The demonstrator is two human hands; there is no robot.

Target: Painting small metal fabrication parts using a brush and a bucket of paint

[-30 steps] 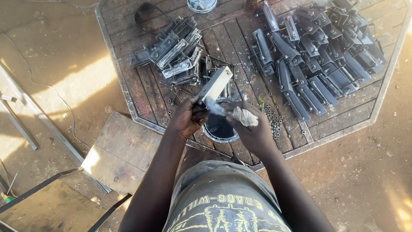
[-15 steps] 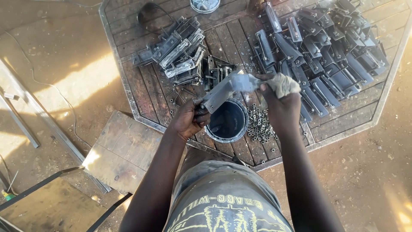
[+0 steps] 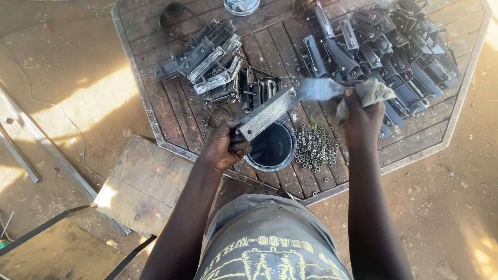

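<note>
My left hand (image 3: 224, 148) grips the near end of a flat grey metal bar (image 3: 275, 109), holding it slanted over a round dark tin (image 3: 272, 148) on the wooden octagonal table (image 3: 155, 119). At the bar's far end my right hand (image 3: 360, 116) clutches a dirty cloth rag (image 3: 368, 93) and presses it onto the bar. A heap of small metal nuts (image 3: 316, 148) lies just right of the tin, below the bar.
Stacks of folded metal brackets fill the table's left middle (image 3: 207, 62) and right side (image 3: 394, 57). A glass jar (image 3: 241, 5) stands at the far edge. A metal sheet (image 3: 140, 181) and angle-iron frames (image 3: 31, 150) lie on the dirt floor to the left.
My right hand with the rag has slid outward along the bar, from close to the left hand over the tin to the bar's far end. The bar now points further right.
</note>
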